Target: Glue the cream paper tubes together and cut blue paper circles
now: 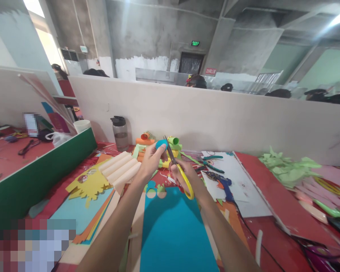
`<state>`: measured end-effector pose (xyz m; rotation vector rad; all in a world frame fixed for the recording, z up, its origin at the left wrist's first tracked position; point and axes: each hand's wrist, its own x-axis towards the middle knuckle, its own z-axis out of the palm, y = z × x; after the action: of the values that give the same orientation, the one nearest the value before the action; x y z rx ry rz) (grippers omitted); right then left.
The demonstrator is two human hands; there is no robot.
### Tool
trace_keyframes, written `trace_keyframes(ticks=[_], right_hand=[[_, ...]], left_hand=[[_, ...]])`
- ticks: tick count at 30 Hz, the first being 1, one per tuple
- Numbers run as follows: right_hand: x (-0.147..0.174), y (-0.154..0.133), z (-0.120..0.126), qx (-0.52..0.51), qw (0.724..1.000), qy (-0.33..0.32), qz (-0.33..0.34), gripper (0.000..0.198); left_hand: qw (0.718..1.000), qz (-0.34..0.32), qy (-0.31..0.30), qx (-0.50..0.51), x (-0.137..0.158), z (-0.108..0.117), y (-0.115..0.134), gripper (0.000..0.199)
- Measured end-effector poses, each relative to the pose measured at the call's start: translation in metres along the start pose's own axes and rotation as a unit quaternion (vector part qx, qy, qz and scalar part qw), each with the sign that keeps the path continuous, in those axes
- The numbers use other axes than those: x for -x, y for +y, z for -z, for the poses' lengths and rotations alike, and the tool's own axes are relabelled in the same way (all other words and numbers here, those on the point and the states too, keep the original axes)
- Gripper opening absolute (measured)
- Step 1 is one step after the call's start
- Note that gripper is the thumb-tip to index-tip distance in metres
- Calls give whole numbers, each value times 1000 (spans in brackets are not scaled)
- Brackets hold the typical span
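My left hand (152, 158) pinches a small round piece of blue paper (160, 144) above the desk. In my right hand (188, 173) is a pair of scissors (182, 174) with yellow handles, its dark blades pointing up along the edge of the blue piece. Whether the blades touch the paper, I cannot tell. Below my hands lies a large blue sheet (172, 230), its top edge near small blue, green and cream paper cut-outs (156, 192). Behind my hands stand rolled tubes of orange, yellow and green paper (174, 141).
A water bottle (120, 133) stands at the back by the white partition (215, 117). Left are yellow cut paper (87, 181) and coloured sheets (82, 215). A blue glue gun (228, 187) and teal-handled pliers (214, 164) lie right, near crumpled green paper strips (286, 166).
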<state>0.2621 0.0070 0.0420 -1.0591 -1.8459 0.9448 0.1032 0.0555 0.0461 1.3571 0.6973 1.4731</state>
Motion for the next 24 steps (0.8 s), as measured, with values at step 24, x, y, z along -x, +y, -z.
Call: trace_keyframes(ticks=[24], right_hand=[[3, -6, 20, 67, 997, -46, -4, 49]], left_hand=[[992, 110, -44, -34, 4, 14, 4, 30]])
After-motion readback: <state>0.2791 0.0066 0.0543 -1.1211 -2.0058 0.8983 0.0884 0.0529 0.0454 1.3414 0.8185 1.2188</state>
